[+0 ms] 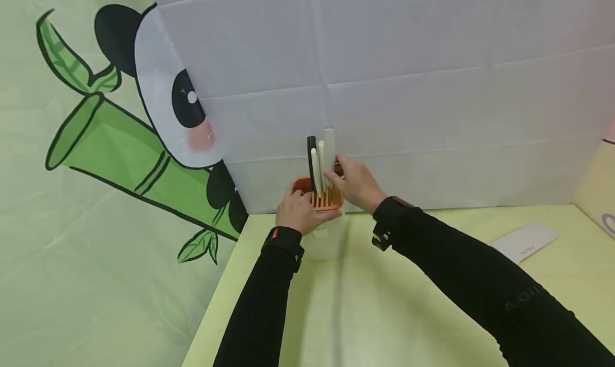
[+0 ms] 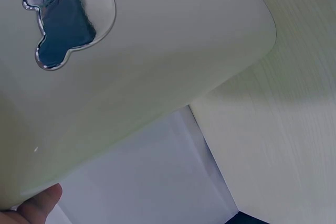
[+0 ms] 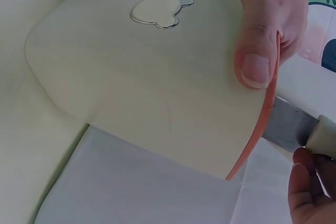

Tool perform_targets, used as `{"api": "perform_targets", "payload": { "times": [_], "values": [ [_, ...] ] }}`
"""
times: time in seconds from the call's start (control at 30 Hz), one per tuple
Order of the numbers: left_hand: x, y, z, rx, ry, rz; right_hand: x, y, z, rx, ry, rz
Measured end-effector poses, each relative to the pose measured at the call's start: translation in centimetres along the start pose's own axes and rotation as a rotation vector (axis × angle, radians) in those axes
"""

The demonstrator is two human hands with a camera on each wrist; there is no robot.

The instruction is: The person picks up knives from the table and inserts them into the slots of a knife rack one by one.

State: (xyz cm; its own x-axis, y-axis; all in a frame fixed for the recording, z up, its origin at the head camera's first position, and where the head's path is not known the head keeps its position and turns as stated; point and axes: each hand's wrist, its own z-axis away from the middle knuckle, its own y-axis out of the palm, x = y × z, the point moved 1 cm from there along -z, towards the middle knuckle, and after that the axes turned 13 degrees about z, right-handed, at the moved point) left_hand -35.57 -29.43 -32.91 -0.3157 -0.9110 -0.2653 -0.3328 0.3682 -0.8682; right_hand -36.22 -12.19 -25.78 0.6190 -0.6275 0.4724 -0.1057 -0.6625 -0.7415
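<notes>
A cream knife holder (image 1: 330,244) with an orange slotted top (image 1: 331,202) stands against the wall. My left hand (image 1: 299,211) grips its rim, thumb across the front. In the right wrist view, the left thumb (image 3: 255,69) presses the holder's side beside the orange rim (image 3: 257,129). My right hand (image 1: 359,184) holds a knife by its pale, thick handle (image 1: 329,145). Part of its blade (image 3: 286,124) shows between rim and handle; the rest is hidden by the holder. A black handle (image 1: 311,161) and two slimmer cream handles (image 1: 316,169) rise beside it.
A flat white piece with small print (image 1: 526,241) lies on the pale yellow table (image 1: 408,313), right of the right forearm. Behind the holder rises a white sheet (image 1: 408,116). A panda-and-bamboo printed cloth (image 1: 120,137) hangs at the left. A shiny bear-shaped emblem (image 2: 68,19) marks the holder's front.
</notes>
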Motion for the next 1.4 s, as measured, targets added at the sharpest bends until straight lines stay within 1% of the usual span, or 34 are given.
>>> {"api": "perform_targets", "payload": {
  "times": [0.17, 0.4, 0.7, 0.97, 1.1, 1.3, 1.4],
  "values": [
    [-0.1, 0.1, 0.0, 0.001, 0.014, -0.02, -0.6, 0.7, 0.1, 0.013, 0.004, -0.002],
    [-0.3, -0.1, 0.1, -0.024, -0.01, -0.006, -1.1, 1.2, 0.2, 0.03, 0.003, 0.002],
    [-0.2, -0.1, -0.2, -0.025, -0.018, -0.016, -1.5, 1.7, 0.3, 0.044, -0.001, 0.017],
    [-0.3, 0.2, -0.3, -0.016, -0.026, -0.008, -1.8, 1.9, 0.5, 0.074, 0.002, -0.002],
    [-0.3, 0.1, -0.3, -0.018, -0.026, -0.005, -2.1, 2.3, 0.4, 0.07, 0.004, -0.004],
    [-0.2, 0.2, -0.3, -0.002, -0.036, -0.018, -2.6, 2.9, 0.3, 0.066, 0.009, -0.004],
    [-0.2, 0.2, -0.4, -0.007, -0.026, -0.019, -2.8, 3.1, 0.1, 0.059, 0.018, 0.008]
  ]
}}
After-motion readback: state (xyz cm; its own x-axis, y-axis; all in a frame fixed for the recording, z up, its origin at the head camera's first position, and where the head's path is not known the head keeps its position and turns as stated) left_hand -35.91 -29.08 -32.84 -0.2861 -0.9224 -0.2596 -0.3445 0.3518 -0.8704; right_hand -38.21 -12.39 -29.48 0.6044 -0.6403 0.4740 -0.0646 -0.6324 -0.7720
